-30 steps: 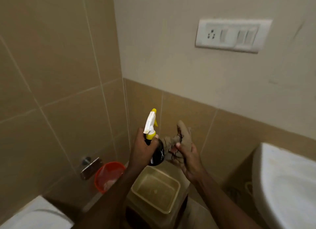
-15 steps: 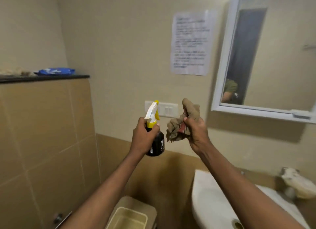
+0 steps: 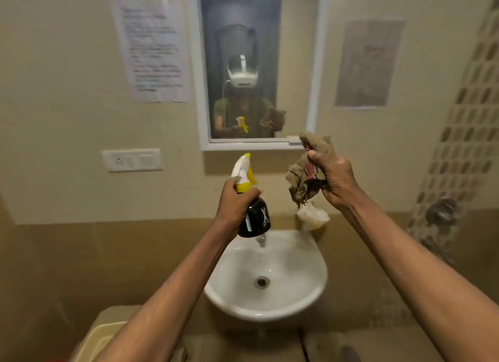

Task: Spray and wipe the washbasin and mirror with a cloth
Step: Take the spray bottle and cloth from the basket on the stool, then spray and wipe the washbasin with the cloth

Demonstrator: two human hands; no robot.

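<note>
Your spray bottle (image 3: 252, 210) is upright in your left hand (image 3: 233, 205), fingers wrapped round its black body just under the yellow collar. Its long axis runs near vertical, and the white nozzle points forward and a little up, toward the wall under the mirror (image 3: 243, 67). The mirror hangs straight ahead and above that nozzle; the washbasin (image 3: 270, 278) sits directly below the bottle, with the bottle's base hovering over the tap (image 3: 261, 239) at the basin's back edge. So the left hand is the nearer one to both targets: tilt the nozzle down for the bowl, lift it for the glass.

Your right hand (image 3: 333, 179) is clenched on the cloth (image 3: 306, 172), bunched into a wad with loose ends hanging from the fist. It hangs level with the bottle and just beside it, apart from it, and in front of the mirror frame's lower right corner. I judge no spraying has begun: the bowl looks dry, though the blur leaves that unsure.

The basin holds nothing but its drain (image 3: 261, 282). A pale soap holder (image 3: 313, 217) sits on the wall just under the cloth; what is in it I cannot tell. At the lower left, a cream bin (image 3: 94, 342) shows only its edge. A paper notice (image 3: 152, 51) and a switch plate (image 3: 132, 159) are on the wall left of the mirror.
</note>
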